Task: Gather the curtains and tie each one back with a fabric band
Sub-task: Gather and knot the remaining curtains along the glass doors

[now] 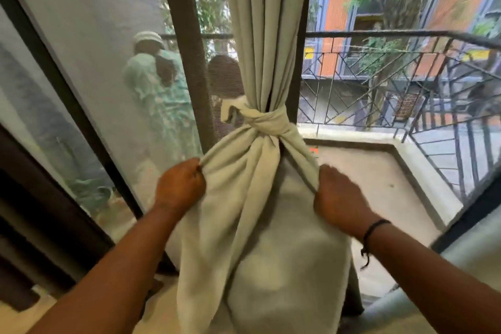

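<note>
A pale grey-green curtain (264, 35) hangs in the middle of the view, gathered into a narrow bundle. A fabric band (267, 120) of the same cloth is knotted round it, with a short end sticking out at the left. Below the knot the cloth flares out wide. My left hand (180, 184) grips the left edge of that flared cloth. On the right edge, my right hand (337, 198) pinches the cloth, a dark cord round its wrist.
A dark window post (187, 49) stands just behind the curtain. Left of it is a glass pane (89, 62) showing a reflected person. To the right lies a balcony floor (366, 171) with a metal railing (406, 76).
</note>
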